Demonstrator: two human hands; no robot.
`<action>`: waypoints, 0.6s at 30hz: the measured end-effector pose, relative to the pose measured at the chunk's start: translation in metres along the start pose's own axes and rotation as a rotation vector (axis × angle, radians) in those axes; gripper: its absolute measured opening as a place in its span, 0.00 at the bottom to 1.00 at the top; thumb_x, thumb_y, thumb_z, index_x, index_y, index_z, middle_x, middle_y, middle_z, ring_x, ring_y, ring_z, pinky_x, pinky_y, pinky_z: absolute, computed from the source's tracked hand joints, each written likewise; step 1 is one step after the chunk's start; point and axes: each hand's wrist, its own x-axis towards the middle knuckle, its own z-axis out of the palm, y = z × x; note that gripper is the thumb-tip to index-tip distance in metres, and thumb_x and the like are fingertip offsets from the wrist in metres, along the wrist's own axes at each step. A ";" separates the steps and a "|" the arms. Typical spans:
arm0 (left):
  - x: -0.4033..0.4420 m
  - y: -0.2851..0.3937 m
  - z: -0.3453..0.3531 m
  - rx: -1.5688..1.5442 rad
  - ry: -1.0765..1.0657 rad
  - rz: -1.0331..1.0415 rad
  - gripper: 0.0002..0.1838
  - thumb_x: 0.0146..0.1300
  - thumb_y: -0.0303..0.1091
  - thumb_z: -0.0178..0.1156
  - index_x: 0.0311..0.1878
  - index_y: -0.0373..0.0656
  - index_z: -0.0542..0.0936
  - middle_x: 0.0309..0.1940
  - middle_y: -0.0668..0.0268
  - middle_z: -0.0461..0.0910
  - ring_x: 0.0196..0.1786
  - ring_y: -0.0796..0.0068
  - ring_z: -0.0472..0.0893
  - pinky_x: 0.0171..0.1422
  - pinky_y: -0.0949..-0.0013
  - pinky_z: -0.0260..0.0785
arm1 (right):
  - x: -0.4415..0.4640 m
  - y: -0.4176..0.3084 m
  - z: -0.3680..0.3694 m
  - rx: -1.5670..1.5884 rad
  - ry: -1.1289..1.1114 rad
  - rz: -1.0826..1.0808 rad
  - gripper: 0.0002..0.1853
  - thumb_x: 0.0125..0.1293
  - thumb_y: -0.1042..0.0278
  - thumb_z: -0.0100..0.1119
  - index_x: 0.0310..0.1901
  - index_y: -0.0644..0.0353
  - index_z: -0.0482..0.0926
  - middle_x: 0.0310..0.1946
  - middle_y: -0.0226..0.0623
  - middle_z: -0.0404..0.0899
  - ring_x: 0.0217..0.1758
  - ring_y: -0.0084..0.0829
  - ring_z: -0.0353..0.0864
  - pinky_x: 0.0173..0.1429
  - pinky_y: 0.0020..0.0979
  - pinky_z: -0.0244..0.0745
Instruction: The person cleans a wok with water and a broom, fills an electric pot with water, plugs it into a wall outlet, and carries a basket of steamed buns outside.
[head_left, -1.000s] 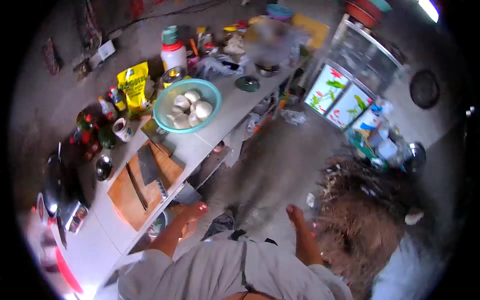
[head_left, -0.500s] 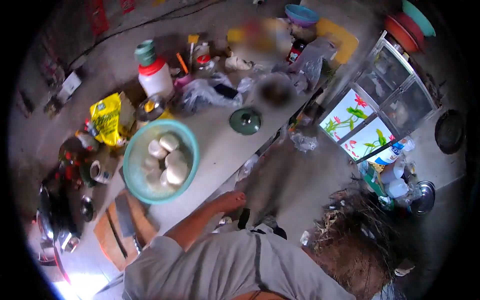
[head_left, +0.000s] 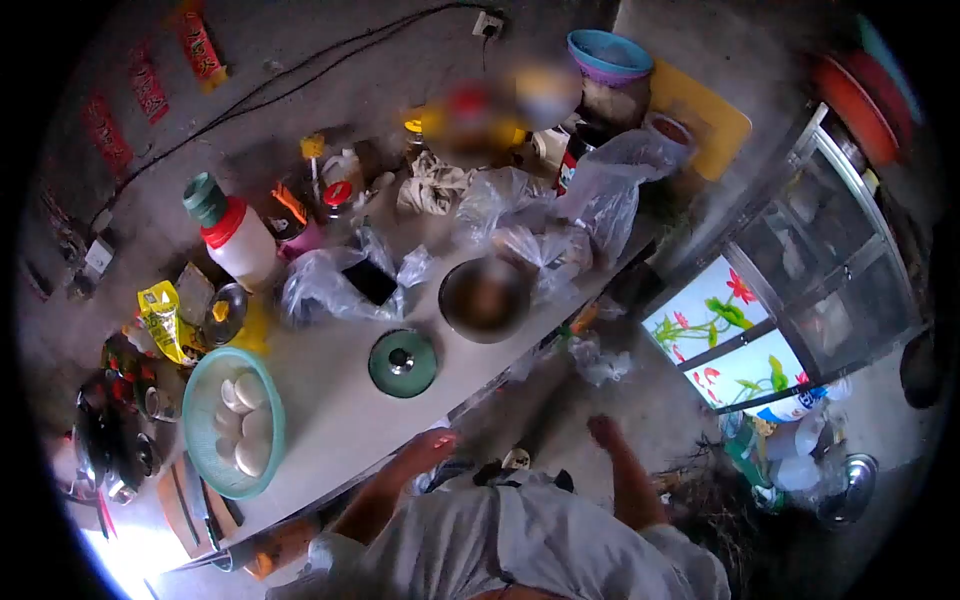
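My left hand [head_left: 432, 450] hangs by the counter's front edge, below the green lid [head_left: 402, 363], its fingers loosely apart and nothing seen in them. Over the floor to the right is my right hand [head_left: 605, 432], small and blurred; its fingers cannot be made out, and no object shows in it. A round pot [head_left: 485, 300], blurred inside, stands beside the lid on the counter [head_left: 335, 420]. Farther left, a green basket [head_left: 196, 445] holds several white rounded pieces. Past it a knife [head_left: 197, 500] lies on a wooden board [head_left: 176, 515].
Plastic bags [head_left: 320, 285], a black phone-like object [head_left: 371, 283], a red-and-white jug [head_left: 240, 245] and a yellow packet [head_left: 168, 320] crowd the counter's back. A glass-doored cabinet [head_left: 790, 290] stands right, with bottles [head_left: 797, 455] below it. Dark brushwood [head_left: 700, 520] lies on the floor.
The view has shifted along the counter, so the basket and board now appear farther left and the lid and pot nearer. My right hand, out of sight half a second ago, shows again.
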 end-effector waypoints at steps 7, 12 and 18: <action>0.067 0.030 -0.010 0.050 0.157 -0.046 0.14 0.56 0.36 0.53 0.42 0.39 0.73 0.38 0.60 0.76 0.42 0.68 0.76 0.45 0.68 0.68 | 0.258 -0.014 -0.216 1.248 0.110 0.384 0.14 0.60 0.65 0.50 0.44 0.63 0.69 0.35 0.33 0.74 0.38 0.23 0.73 0.41 0.23 0.68; 0.106 0.004 -0.017 -0.144 0.346 0.019 0.08 0.56 0.31 0.52 0.37 0.37 0.72 0.31 0.60 0.75 0.34 0.70 0.75 0.39 0.69 0.69 | 0.340 -0.062 -0.264 1.491 -0.208 0.276 0.13 0.61 0.67 0.48 0.45 0.63 0.71 0.35 0.31 0.74 0.35 0.22 0.73 0.39 0.20 0.68; 0.129 0.030 -0.013 -0.214 0.475 -0.155 0.08 0.57 0.30 0.49 0.35 0.34 0.72 0.31 0.60 0.75 0.32 0.70 0.75 0.35 0.70 0.69 | 0.444 -0.055 -0.307 1.374 -0.262 0.006 0.12 0.60 0.69 0.49 0.44 0.63 0.71 0.32 0.30 0.74 0.33 0.20 0.72 0.38 0.20 0.68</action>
